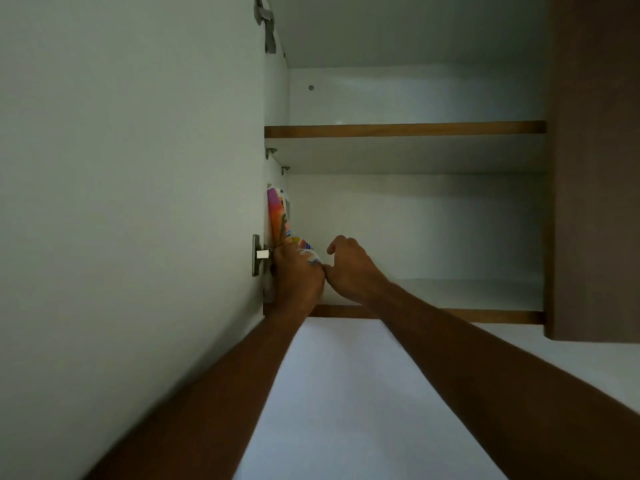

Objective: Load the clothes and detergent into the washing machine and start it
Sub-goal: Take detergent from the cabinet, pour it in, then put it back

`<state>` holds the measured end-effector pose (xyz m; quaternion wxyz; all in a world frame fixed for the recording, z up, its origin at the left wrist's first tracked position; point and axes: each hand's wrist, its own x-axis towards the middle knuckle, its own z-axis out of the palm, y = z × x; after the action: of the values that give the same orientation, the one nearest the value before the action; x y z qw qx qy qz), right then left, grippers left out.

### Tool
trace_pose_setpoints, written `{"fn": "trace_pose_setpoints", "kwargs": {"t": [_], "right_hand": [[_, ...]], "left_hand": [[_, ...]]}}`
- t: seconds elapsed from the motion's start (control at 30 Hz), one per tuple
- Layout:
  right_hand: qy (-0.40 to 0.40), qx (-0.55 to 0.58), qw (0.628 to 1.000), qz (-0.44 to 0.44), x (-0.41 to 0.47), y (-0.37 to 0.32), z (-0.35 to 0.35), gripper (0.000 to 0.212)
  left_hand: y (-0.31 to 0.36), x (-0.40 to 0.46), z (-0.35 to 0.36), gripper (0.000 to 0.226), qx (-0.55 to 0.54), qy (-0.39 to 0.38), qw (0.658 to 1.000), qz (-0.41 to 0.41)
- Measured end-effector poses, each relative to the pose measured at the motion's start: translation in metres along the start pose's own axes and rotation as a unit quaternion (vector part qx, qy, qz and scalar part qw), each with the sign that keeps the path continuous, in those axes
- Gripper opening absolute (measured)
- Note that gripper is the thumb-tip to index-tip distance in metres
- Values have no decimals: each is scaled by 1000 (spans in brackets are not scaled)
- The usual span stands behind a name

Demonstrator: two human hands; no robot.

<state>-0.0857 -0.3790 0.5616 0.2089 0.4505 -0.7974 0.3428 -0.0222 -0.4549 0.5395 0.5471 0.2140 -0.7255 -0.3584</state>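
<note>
Two hands reach into an open wall cupboard: left hand (298, 275) grasps the colourful detergent packet (278, 216) at the lower shelf's (467, 294) left end, right hand (349, 265) loosely curled beside it, holding nothing; next, likely lifting it out.

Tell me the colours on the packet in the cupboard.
Head view: the packet is multicoloured, with purple, pink, orange and white print, held by the left hand.

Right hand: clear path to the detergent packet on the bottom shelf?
Probably yes. The right hand is already beside the packet, nothing between them; the left hand grips its lower end and the door stands open.
</note>
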Motion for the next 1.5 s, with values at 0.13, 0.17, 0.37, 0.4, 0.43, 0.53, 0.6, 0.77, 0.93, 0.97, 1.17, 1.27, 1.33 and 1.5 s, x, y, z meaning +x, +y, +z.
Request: {"fn": "trace_pose_setpoints", "kwargs": {"t": [0.13, 0.17, 0.37, 0.4, 0.43, 0.53, 0.6, 0.77, 0.93, 0.97, 1.17, 1.27, 1.33, 1.5], "right_hand": [[-52, -3, 997, 59, 30, 21, 26, 51], [-54, -6, 995, 78, 34, 26, 30, 52], [-74, 6, 996, 59, 43, 41, 42, 74], [-82, -7, 996, 38, 41, 41, 41, 79], [-87, -22, 996, 12, 41, 42, 40, 78], [-108, -15, 994, -31, 37, 36, 37, 63], [-113, 26, 993, -36, 37, 34, 36, 58], [-130, 62, 989, 11, 39, 42, 36, 62], [-118, 91, 986, 77, 43, 50, 39, 81], [-112, 90, 987, 76, 42, 48, 39, 79], [-56, 89, 988, 112, 42, 50, 39, 68], [-11, 140, 977, 158, 40, 56, 31, 68], [16, 164, 971, 171, 40, 58, 30, 69], [73, 214, 951, 210, 40, 64, 27, 69]], "left_hand": [[-5, 11, 30, 78, -36, 83, 996, -18], [-5, 12, 35, 82, -53, 95, 994, -28], [-3, 18, 47, 86, -125, 146, 980, -54], [-3, 20, 50, 83, -122, 147, 980, -56], [-2, 24, 52, 80, -114, 138, 982, -61], [-3, 38, 53, 61, -47, 76, 992, -87], [-3, 41, 55, 52, 48, 62, 993, -86], [-13, 53, 65, 79, -84, 45, 981, -170], [-27, 61, 58, 76, -181, 39, 967, -177], [-25, 60, 57, 75, -169, 37, 971, -162], [-5, 41, 51, 48, -41, -6, 999, -12], [0, 42, 48, 37, -11, 0, 1000, -11], [0, 45, 47, 34, -1, -2, 1000, -15], [-6, 48, 49, 23, -86, 24, 994, -57]]}}
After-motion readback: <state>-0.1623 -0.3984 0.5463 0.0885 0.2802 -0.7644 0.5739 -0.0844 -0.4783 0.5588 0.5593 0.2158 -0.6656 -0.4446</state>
